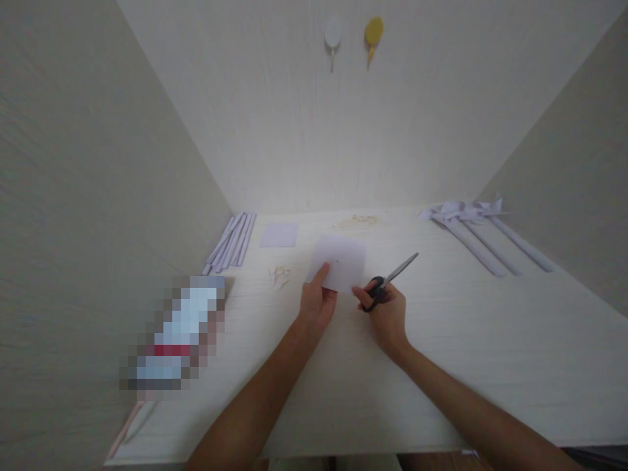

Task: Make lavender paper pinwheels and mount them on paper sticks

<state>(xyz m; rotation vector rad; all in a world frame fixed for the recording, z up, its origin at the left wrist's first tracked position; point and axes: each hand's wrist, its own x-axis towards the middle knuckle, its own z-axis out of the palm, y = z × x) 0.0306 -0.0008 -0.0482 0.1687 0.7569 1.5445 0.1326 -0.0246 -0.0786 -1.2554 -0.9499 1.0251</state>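
Note:
My left hand (316, 302) pinches the lower left corner of a pale lilac paper sheet (341, 260) and holds it just above the table. My right hand (385, 309) grips black-handled scissors (390, 280) whose closed blades point up and to the right, away from the sheet. My right fingertips touch the sheet's lower right edge. Both hands are near the middle of the white table (466, 353).
Rolled paper sticks (230, 242) lie at the back left beside a small lilac square (279, 234). Paper pinwheels on sticks (483, 229) lie at the back right. Small scraps (279, 276) and a pile of pins (360, 221) sit nearby. A blurred object (176, 333) lies at left. Walls enclose three sides.

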